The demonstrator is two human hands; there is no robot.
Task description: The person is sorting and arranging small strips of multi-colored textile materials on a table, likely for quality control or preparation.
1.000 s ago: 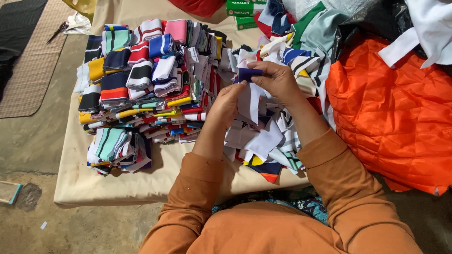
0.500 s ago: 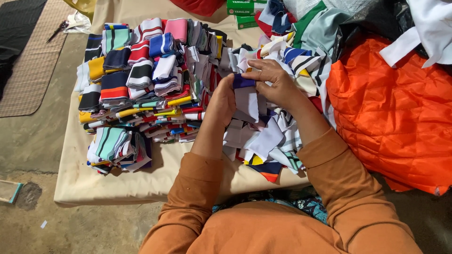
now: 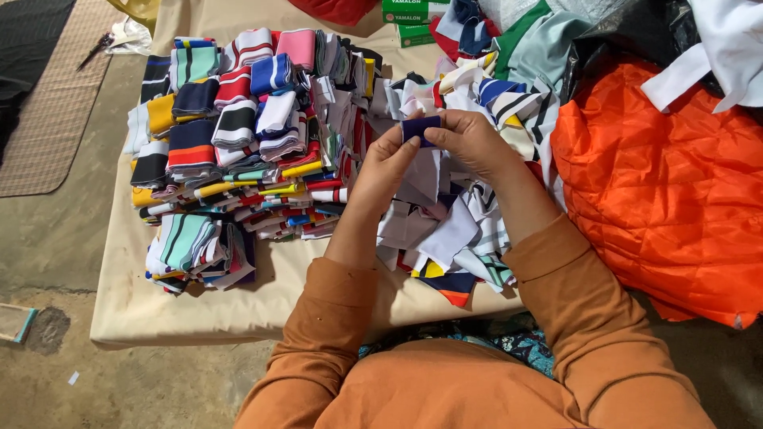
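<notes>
At centre frame, left hand (image 3: 387, 163) and right hand (image 3: 469, 139) pinch a small dark-blue folded knit strip (image 3: 420, 127) (fingers closed); a slack pinch could drop it among the loose white-and-striped collar pieces (image 3: 445, 230) below.

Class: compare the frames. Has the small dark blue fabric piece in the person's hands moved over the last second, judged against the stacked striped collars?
No clear move: the dark blue fabric piece sits in both hands just right of the stacked striped collars, as before.

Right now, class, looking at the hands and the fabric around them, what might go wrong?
1. The tall stack of folded striped pieces looks uneven; a nudge might topple it.
2. The dark blue piece, pinched between left hand and right hand, could drop into the loose pile and get mixed.
</notes>
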